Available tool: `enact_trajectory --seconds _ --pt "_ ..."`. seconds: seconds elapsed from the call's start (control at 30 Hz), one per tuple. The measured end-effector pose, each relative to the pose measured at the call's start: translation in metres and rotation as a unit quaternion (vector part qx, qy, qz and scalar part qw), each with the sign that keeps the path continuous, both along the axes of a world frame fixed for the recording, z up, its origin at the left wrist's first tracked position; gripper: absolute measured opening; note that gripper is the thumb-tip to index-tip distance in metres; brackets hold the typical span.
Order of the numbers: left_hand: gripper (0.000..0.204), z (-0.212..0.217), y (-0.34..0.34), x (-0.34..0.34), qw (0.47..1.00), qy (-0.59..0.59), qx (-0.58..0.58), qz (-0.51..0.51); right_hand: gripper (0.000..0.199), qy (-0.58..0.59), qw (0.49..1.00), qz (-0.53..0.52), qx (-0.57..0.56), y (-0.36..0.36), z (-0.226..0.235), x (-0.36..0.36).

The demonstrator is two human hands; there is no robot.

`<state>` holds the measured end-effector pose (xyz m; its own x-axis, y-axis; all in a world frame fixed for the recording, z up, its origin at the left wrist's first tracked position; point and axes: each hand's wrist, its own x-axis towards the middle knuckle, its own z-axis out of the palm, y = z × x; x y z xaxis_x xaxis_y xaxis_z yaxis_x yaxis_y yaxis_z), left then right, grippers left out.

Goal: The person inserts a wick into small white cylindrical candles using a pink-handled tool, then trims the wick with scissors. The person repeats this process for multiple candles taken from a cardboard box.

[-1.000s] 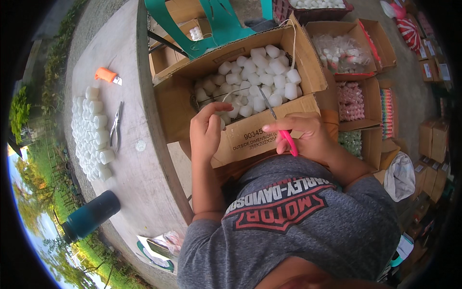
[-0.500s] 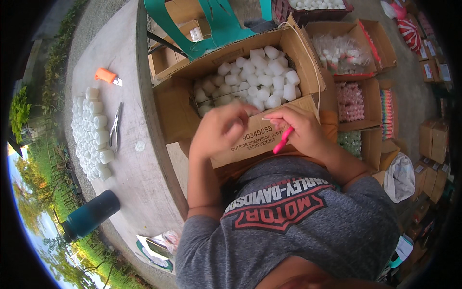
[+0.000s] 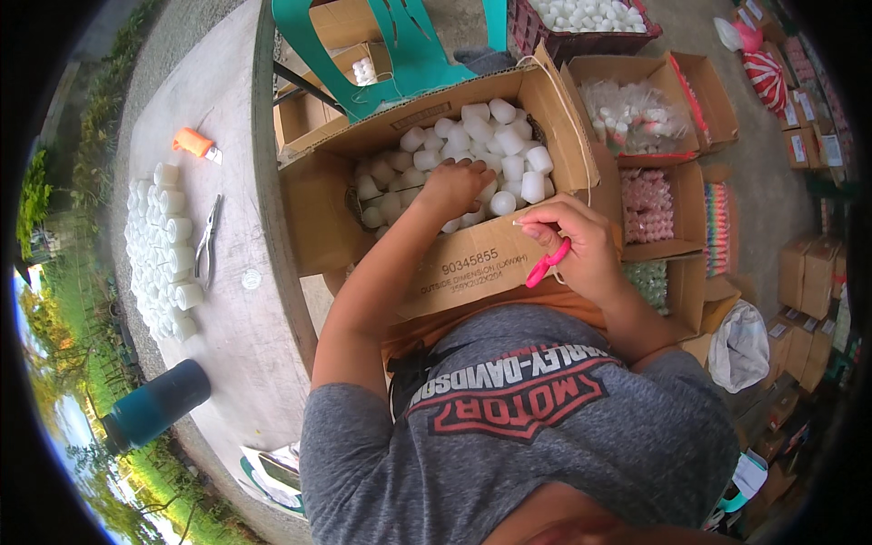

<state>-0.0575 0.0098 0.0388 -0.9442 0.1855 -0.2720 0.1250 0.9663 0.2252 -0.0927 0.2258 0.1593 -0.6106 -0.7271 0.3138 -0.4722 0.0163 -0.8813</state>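
Observation:
My left hand (image 3: 459,188) reaches into an open cardboard box (image 3: 472,269) and lies over a heap of small white cylinders (image 3: 504,138). Its fingers are bent and a little apart; their tips are partly hidden among the pieces, and I see nothing held in them. At the box's near right edge, my right hand (image 3: 574,243) is closed. The pink handles of what looks like a pair of scissors (image 3: 549,263) hang from it, their blades hidden. Between its thumb and forefinger is a tiny whitish piece (image 3: 518,222), too small to name.
The grey table (image 3: 245,336) at left bears rows of white cylinders (image 3: 163,245), pliers (image 3: 208,242), an orange-handled tool (image 3: 193,143) and a dark teal bottle (image 3: 159,402). A green plastic chair (image 3: 400,64) stands beyond the box. At right are cartons (image 3: 718,104) and a maroon crate (image 3: 581,43).
My left hand has moved forward from in front of the box, down onto the white cylinders. My right hand keeps the pink scissors, now turned so a handle loop shows. The view has shifted slightly.

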Motion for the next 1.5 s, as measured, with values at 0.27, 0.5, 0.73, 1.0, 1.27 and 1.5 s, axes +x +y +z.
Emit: enact_trajectory --seconds 0.27,0.5,0.73,1.0,1.27,1.5 --pt "0.047 0.065 0.019 0.037 0.393 0.149 0.81 0.408 0.018 0.071 0.997 0.02 -0.005 -0.006 -0.001 0.001" --pt "0.047 0.112 0.014 0.094 0.265 0.218 0.878 0.333 0.023 0.068 0.994 0.025 -0.077 -0.033 0.012 0.012" --pt "0.043 0.113 0.029 0.104 0.609 0.312 0.6 0.415 0.023 0.105 0.99 0.008 -0.092 -0.047 0.015 0.023" --pt "0.047 0.12 0.029 0.107 0.816 0.37 0.358 0.265 0.024 0.172 0.981 -0.029 -0.083 -0.043 0.026 0.025" --pt "0.047 0.132 0.031 0.106 0.839 0.396 0.263 0.266 0.026 0.188 0.98 -0.017 -0.07 -0.039 0.03 0.027" --pt "0.05 0.136 0.032 0.105 0.857 0.408 0.194 0.248 0.029 0.191 0.98 0.016 -0.047 -0.036 0.033 0.022"
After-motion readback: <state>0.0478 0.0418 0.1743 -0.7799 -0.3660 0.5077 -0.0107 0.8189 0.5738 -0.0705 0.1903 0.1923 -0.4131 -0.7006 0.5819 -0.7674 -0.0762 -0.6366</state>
